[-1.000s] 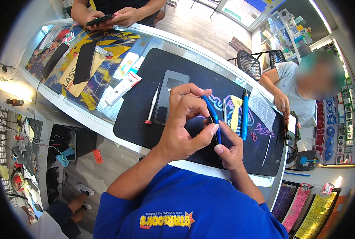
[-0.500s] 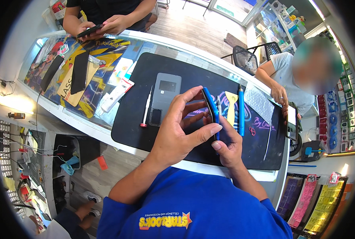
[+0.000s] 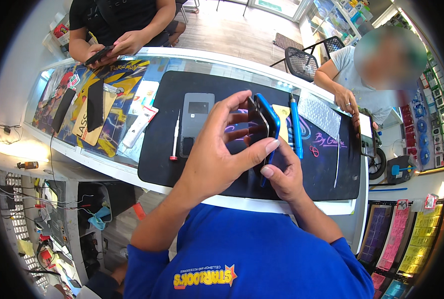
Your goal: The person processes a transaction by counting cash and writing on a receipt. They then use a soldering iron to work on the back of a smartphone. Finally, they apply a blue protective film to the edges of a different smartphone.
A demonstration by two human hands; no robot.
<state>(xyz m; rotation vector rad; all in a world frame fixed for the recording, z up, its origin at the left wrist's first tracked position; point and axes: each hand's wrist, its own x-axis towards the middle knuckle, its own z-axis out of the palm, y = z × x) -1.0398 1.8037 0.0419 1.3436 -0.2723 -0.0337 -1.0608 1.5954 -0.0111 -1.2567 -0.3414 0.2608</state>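
A blue smartphone (image 3: 270, 112) is held up edge-on over the black work mat (image 3: 222, 179). Along its left side runs a thin dark panel (image 3: 260, 117); a narrow gap shows between the two near the top, and I cannot tell whether they are joined lower down. My left hand (image 3: 222, 144) is closed on the panel's side, fingertips at the top edge and thumb at the lower part. My right hand (image 3: 285, 174) grips the lower end of the blue phone, its thumb in front and the other fingers partly hidden.
On the mat lie a grey phone back panel (image 3: 198, 119), a thin screwdriver (image 3: 176, 134), a blue pen-like tool (image 3: 295, 127), a yellow piece (image 3: 281, 112) and bubble wrap (image 3: 319, 115). Two dark phones (image 3: 96, 104) rest to the left. Two people across the counter (image 3: 217, 56) hold phones.
The phone has turned slightly, showing more of its blue side, and the gap beside the dark panel looks wider. Both hands keep their grip. The whole view has shifted a little.
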